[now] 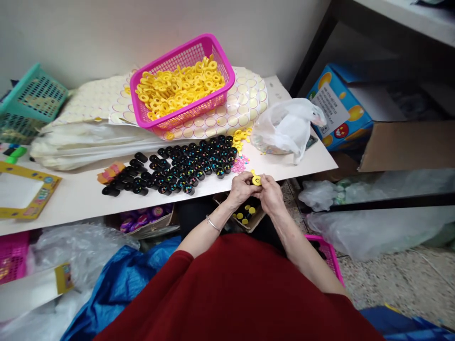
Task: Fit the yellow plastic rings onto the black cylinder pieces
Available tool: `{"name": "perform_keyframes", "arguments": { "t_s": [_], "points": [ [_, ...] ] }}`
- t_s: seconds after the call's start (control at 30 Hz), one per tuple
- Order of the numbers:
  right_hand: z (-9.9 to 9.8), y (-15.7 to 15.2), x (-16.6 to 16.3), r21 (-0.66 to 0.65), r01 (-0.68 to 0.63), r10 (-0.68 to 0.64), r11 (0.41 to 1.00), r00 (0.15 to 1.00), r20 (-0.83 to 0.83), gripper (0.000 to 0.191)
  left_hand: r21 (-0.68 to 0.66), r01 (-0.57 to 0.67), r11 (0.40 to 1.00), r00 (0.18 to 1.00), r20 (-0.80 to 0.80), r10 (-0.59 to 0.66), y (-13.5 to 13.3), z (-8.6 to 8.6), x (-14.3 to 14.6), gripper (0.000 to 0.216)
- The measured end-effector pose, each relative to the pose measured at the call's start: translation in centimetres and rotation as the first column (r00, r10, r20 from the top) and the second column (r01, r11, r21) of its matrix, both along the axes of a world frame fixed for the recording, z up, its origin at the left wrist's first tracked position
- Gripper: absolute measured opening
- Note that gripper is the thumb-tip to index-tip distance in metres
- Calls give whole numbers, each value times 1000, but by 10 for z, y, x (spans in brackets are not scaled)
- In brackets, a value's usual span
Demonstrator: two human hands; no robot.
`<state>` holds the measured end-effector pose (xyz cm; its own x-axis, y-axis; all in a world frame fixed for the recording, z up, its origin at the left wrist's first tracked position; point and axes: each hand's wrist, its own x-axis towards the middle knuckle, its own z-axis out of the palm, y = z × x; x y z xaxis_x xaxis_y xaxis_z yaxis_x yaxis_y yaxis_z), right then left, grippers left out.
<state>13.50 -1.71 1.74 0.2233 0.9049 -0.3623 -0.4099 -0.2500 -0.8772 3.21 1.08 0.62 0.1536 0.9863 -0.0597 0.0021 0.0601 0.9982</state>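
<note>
In front of my body, my left hand [242,188] and my right hand [271,195] are closed together on a yellow ring-topped cap [256,180]. The fingertips pinch it from both sides, and whatever lies under it is hidden by them. Just beyond, on the table, stand many small black cups [192,163] with colourful bits inside. Several loose yellow ring pieces [241,137] lie at their right end, beside a scatter of small pink pieces [240,164]. Below my hands, an open carton [256,222] holds black pieces with yellow tops.
A pink basket [185,119] full of yellow ring pieces stands at the back. To its right lies a white plastic bag [291,128]. A green basket [46,97] and a yellow frame-like box [39,192] are at left; a blue carton [341,109] sits at right.
</note>
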Motion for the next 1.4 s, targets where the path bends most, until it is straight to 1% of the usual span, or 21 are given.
{"name": "perform_keyframes", "arguments": {
  "t_s": [0.03, 0.1, 0.17, 0.23, 0.33, 0.4, 0.5, 0.6, 0.7, 0.87, 0.97, 1.07, 1.13, 1.17, 1.2, 1.3, 1.33, 1.4],
  "points": [
    [1, -4, 4, -8, -11, 11, 1000, 999, 32, 47, 25, 32, 999, 999, -15, -32, -3, 2, -1, 36],
    [2, -9, 14, -29, -14, 17, 999, 994, 108, 48, 85, 154, 984, 987, -58, -150, -8, 6, -4, 35],
    [3, -12, 24, -58, -42, 49, 997, 992, 116, 48, 135, 294, 946, 953, -119, -279, -11, 9, -9, 38],
    [4, -13, 33, -81, -157, 158, 984, 987, 6, 47, 151, 398, 905, 912, -167, -374, -14, 12, -14, 41],
    [5, -17, 44, -36, -354, 339, 935, 917, -208, 45, 135, 511, 849, 849, -231, -475, -16, 15, -18, 42],
    [4, -19, 51, -11, -437, 422, 899, 874, -243, 41, 127, 569, 812, 806, -283, -520, -17, 18, -18, 39],
    [1, -22, 60, -12, -539, 529, 842, 829, -181, 37, 156, 637, 755, 749, -354, -560, -19, 22, -16, 31],
    [0, -22, 66, -5, -591, 588, 806, 802, -106, 37, 204, 685, 699, 709, -406, -577, -20, 22, -13, 28],
    [3, -21, 67, 11, -605, 605, 796, 795, -48, 41, 226, 693, 684, 698, -448, -559, -20, 18, -12, 28],
    [9, -23, 60, 33, -577, 577, 816, 817, 12, 48, 261, 698, 666, 697, -462, -549, -22, 13, -15, 26],
    [4, -26, 54, 74, -545, 548, 835, 836, -26, 50, 260, 696, 669, 687, -511, -516, -24, 14, -17, 26],
    [-5, -28, 49, 113, -508, 516, 854, 855, -59, 49, 258, 710, 655, 656, -580, -483, -26, 15, -20, 27],
    [-9, -28, 46, 122, -505, 514, 855, 856, -59, 47, 251, 726, 641, 627, -624, -466, -26, 15, -23, 25],
    [-9, -27, 44, 122, -526, 535, 842, 843, -55, 47, 242, 734, 635, 610, -646, -459, -26, 14, -25, 24],
    [-9, -26, 43, 118, -565, 573, 817, 818, -53, 48, 233, 742, 629, 592, -669, -450, -27, 14, -27, 22],
    [-7, -22, 40, 98, -688, 694, 719, 718, -54, 49, 231, 755, 614, 559, -716, -418, -29, 10, -31, 19],
    [-7, -20, 38, 91, -703, 708, 706, 704, -55, 48, 241, 754, 611, 562, -719, -409, -30, 9, -33, 19],
    [-8, -19, 35, 81, -700, 705, 709, 708, -54, 46, 265, 744, 613, 581, -709, -399, -32, 5, -35, 18]
  ]
}}
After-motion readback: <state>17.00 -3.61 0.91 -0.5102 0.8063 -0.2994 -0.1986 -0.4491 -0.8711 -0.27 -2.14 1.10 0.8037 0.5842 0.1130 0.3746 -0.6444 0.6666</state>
